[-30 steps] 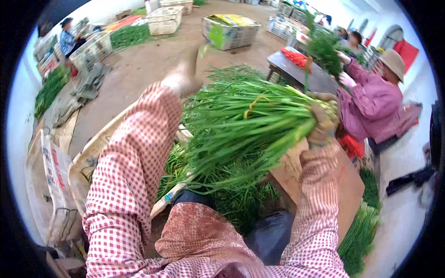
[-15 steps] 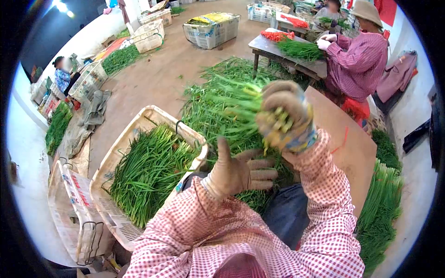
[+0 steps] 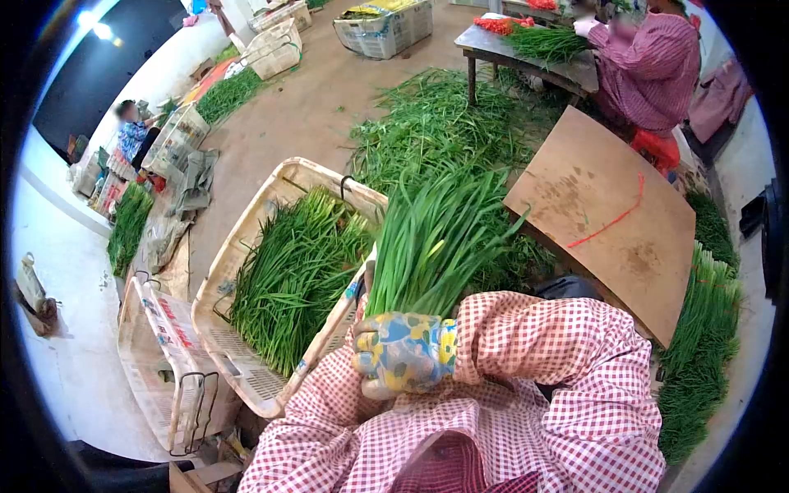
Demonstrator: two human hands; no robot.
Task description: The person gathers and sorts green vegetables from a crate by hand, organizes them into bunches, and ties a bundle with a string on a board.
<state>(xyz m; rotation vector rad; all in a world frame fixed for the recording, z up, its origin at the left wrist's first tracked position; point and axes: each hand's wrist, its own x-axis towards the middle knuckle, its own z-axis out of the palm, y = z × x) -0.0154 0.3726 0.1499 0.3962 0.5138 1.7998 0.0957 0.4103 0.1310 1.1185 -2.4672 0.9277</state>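
Right hand in blue-and-yellow patterned glove, grip closed round the lower end of a bunch of long, flat green leaves at frame centre, just right of an off-white plastic crate. Left hand mostly hidden, can't tell its hold. No tie shows, so leaves could splay or slip if the grip slackens.

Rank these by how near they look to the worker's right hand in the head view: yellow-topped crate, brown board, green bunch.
From the right hand:
1. Green bunch: in its grip, leaves pointing away from the worker.
2. Brown board: ahead and to the right.
3. Yellow-topped crate: far ahead, across the floor.
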